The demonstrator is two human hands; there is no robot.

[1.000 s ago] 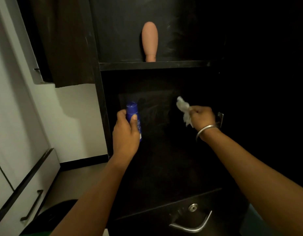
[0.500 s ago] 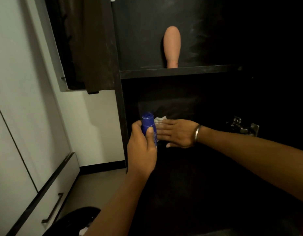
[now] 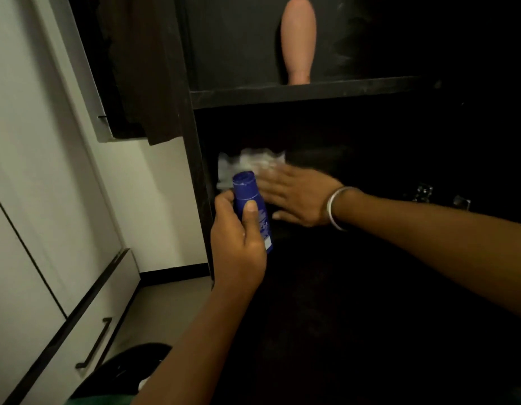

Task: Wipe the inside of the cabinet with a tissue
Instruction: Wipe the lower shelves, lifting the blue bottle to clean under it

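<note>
The cabinet [image 3: 282,92] stands open and dark. Within a second the right hand [image 3: 297,197] has moved from pinching the crumpled tissue [image 3: 250,162] to pressing it, fingers flat, below the shelf by the left wall; wiping is underway. The left hand [image 3: 238,244] grips a blue bottle [image 3: 250,200]. The cabinet's right interior is unreadable.

I count two hands: my left hand [image 3: 238,247] and my right hand [image 3: 294,197]. One white tissue [image 3: 247,165], one blue bottle [image 3: 252,209], one peach-coloured bottle [image 3: 297,39] on one dark shelf [image 3: 341,90], one silver bangle [image 3: 335,207], one black drawer handle [image 3: 94,343], one dark cabinet [image 3: 194,127].
</note>
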